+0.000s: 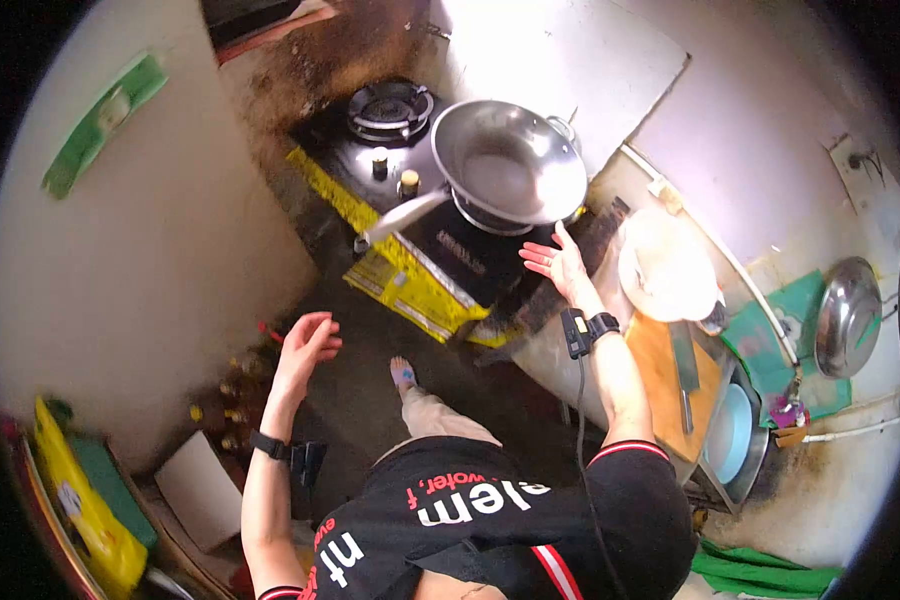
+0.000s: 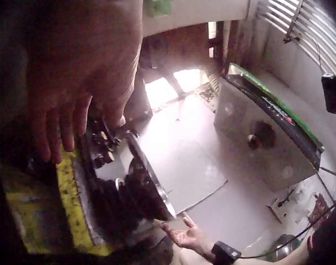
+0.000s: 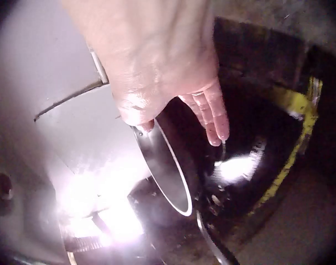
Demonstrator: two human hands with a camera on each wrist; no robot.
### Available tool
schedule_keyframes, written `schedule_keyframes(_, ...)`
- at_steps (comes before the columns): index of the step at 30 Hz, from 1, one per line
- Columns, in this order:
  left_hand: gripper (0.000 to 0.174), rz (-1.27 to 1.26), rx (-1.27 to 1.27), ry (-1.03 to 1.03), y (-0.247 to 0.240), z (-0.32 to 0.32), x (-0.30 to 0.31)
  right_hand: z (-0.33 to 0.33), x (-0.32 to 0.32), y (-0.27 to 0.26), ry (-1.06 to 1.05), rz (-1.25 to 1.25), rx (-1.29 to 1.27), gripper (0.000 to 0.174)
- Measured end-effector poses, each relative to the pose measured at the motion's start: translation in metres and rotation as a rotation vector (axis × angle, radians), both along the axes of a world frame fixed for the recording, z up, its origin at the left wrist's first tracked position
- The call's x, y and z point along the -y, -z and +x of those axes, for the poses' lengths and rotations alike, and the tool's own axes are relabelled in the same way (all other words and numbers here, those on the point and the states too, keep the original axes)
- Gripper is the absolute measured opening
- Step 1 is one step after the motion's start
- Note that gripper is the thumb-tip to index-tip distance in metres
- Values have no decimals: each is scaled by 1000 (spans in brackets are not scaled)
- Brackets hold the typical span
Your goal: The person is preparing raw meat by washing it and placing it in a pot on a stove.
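Already, the wok (image 1: 500, 165) is set on the stove (image 1: 460, 268); nothing is held in left hand (image 1: 305, 350) or right hand (image 1: 564, 267), fingers open.

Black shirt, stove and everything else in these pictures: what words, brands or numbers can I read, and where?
"elem", large and white, on the black shirt.
"nt", white, also on the shirt.
Smaller red words on the shirt: too blurred to quote surely.
Pale lettering on the black stove top: too blurred.
Print on the yellow sheet at its front: too small.
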State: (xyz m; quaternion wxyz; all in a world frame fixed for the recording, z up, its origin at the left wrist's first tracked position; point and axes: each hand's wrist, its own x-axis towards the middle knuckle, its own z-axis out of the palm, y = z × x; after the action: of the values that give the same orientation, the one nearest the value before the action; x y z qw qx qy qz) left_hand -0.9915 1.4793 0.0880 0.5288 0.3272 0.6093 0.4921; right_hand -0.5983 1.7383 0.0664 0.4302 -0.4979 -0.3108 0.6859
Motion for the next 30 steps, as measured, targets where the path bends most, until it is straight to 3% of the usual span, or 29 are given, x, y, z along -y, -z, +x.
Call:
schedule_keyframes(2, 49, 26, -173, 108, -14, -8, -83, 8, -55, 23, -126, 8, -72, 80)
schedule_keyframes(5, 62, 115, -344, 271, -30, -2, -179, 4, -82, 32, -76, 25, -55, 56)
schedule_keyframes(6, 65, 98, -319, 389, -13, -5, -208, 0, -82, 34, -17, 37, -18, 49)
schedule_keyframes(8, 55, 83, -362, 589, -14, 9, -240, -4, -81, 35, 121, 59, -17, 27)
schedule_keyframes(9, 50, -61, -170, 690, -16, 14, -250, -7, -81, 35, 145, 71, 14, 24)
schedule_keyframes(11, 32, -286, 128, 826, -23, 16, -265, -12, -75, 33, 219, 81, 71, 20)
schedule_keyframes(18, 28, -222, 35, 968, -26, -12, -281, -37, -35, 8, 456, 128, 153, 19)
schedule_keyframes(22, 27, -216, 44, 1071, -71, -20, -285, -55, -7, -60, 557, 125, 217, 13)
schedule_keyframes(24, 29, -246, 116, 1102, -94, -22, -282, -60, 9, -100, 639, 74, 255, 18)
schedule_keyframes(30, 28, -245, 326, 1306, -169, -7, -274, -44, 83, -147, 646, -25, 171, 34)
